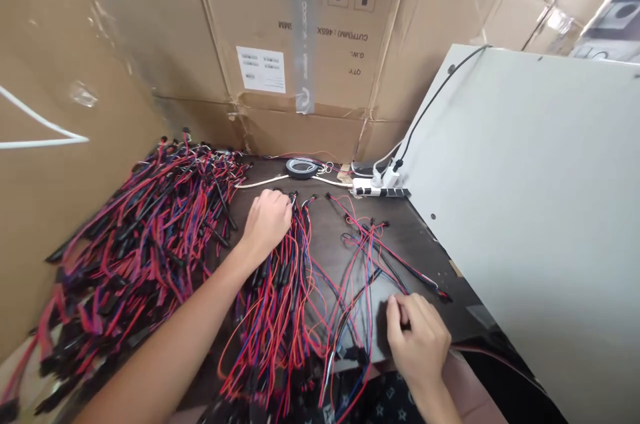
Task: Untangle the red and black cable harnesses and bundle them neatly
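My left hand (pixel 269 221) is closed at the far end of a bundle of wire harnesses (pixel 285 291) with red, blue and black leads. Small connector ends stick out beside its fingertips, and the hand itself covers what lies beneath. My right hand (pixel 420 341) is curled near the front edge of the table, thumb against the fingers; whatever may be inside cannot be made out. Just left of it, a few loose wire harnesses (pixel 370 244) lie crossed over one another, one black lead ending close to its knuckles.
A large heap of wire harnesses (pixel 165 231) covers the left of the dark table (pixel 425 244). A roll of black tape (pixel 301 169) and a white power strip (pixel 380 188) with plugs sit at the back. Cardboard (pixel 320 24) walls the rear; a pale panel (pixel 530 211) stands right.
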`<state>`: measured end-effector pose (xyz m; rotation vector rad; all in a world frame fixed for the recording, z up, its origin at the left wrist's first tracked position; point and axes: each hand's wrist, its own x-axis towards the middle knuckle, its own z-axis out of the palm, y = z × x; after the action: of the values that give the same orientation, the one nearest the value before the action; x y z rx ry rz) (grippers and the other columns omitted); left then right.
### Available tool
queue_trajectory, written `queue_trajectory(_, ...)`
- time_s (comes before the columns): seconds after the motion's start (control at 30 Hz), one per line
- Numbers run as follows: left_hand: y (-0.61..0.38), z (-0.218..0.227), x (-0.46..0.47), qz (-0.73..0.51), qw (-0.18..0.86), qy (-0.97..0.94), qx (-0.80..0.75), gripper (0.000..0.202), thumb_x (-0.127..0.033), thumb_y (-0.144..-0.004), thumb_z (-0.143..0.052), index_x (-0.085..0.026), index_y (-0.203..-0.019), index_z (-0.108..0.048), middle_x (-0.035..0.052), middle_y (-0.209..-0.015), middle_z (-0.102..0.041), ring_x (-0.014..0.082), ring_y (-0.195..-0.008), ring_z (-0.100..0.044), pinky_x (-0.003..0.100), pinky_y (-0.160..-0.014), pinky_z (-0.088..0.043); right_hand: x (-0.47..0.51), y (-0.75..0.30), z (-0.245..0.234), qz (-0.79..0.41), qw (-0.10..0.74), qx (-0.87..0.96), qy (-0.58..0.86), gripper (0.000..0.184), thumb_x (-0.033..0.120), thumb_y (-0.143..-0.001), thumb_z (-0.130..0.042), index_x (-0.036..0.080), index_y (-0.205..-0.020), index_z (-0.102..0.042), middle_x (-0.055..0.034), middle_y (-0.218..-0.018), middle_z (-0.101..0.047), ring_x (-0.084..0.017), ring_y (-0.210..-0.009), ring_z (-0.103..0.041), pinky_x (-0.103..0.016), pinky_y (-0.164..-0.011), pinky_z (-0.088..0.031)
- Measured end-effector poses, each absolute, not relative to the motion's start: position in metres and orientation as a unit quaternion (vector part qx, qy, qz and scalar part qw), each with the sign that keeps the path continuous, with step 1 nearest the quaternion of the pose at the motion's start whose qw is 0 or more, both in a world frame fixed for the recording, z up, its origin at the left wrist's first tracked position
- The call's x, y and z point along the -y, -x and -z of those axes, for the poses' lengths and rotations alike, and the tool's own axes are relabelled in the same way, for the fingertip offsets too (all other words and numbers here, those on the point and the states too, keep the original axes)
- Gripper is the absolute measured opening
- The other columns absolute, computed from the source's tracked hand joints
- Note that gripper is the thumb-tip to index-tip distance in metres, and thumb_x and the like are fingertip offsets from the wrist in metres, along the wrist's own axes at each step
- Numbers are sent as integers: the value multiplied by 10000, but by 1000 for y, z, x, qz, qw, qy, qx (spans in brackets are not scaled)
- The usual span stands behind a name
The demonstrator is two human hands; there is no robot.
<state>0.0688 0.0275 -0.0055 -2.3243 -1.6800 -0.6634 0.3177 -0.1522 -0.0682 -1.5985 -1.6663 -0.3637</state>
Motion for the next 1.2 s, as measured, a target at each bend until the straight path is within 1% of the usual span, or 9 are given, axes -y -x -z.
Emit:
queue_trajectory(0.23,-61,16,-32,218,115,824,509,293,-226,-895,-392,-175,-726,-626,100,-795,-664,255,-831,-586,397,-815,-466,127,-322,25,83,484,648,583,124,136,-858,-556,168,-739,-576,-11,-592,-532,-136,-536,-474,-273,-552,-340)
queue_trajectory(0.33,-60,17,-33,237,102,824,504,278,-243,-896,-404,-173,-755,-633,98,-812,-671,253,-824,-599,401,-811,-472,73,-324,-16,-41,486,652,580,182,191,-883,-508,177,-721,-592,-13,-614,-560,-126,-541,-499,-251,-535,-369)
queue_trajectory(0.43,-60,15,-34,245,93,827,497,259,-237,-892,-420,-174,-764,-636,93,-811,-672,253,-818,-599,402,-806,-472,5,-315,-33,-177,340,681,624,174,306,-838,-557,190,-731,-631,-40,-741,-648,-159,-666,-583,-266,-605,-404)
queue_trajectory(0.53,-58,14,-33,257,90,827,491,243,-218,-890,-430,-171,-775,-639,89,-811,-671,249,-822,-597,395,-810,-471,-48,-297,-26,-217,147,689,676,201,369,-687,-702,182,-677,-628,-68,-781,-660,-213,-708,-600,-295,-605,-385)
queue_trajectory(0.63,-55,15,-32,275,78,824,489,228,-203,-889,-442,-174,-775,-638,80,-813,-671,242,-837,-595,388,-825,-467,-76,-286,-18,-242,106,693,671,142,253,-680,-694,163,-618,-603,-64,-742,-643,-195,-709,-590,-276,-598,-369)
queue_trajectory(0.73,-53,15,-31,302,49,817,489,213,-186,-883,-457,-176,-773,-639,72,-806,-671,235,-843,-598,385,-839,-464,-84,-286,-30,-263,166,714,628,131,194,-781,-591,156,-655,-599,-18,-678,-611,-120,-647,-549,-227,-577,-362)
queue_trajectory(0.87,-65,-4,-25,387,-25,787,480,179,-187,-872,-482,-183,-805,-649,71,-823,-682,223,-860,-614,378,-865,-460,-79,-291,-72,-417,315,710,472,118,214,-815,-558,144,-720,-569,29,-566,-542,-59,-464,-442,-187,-463,-329)
queue_trajectory(1.03,-98,-53,-16,401,-270,721,497,141,-231,-829,-562,-228,-922,-668,34,-893,-705,189,-770,-638,326,-746,-496,-64,-286,-118,-508,444,665,320,169,311,-819,-615,156,-804,-548,11,-624,-595,-60,-456,-464,-179,-404,-325)
queue_trajectory(1.2,-109,-75,-16,350,-357,750,433,351,-249,-713,-699,-242,-1062,-662,68,-1156,-650,263,-1094,-565,417,-988,-398,-55,-287,-133,-473,615,588,227,183,339,-834,-638,204,-839,-515,11,-756,-599,-73,-547,-533,-190,-452,-420)
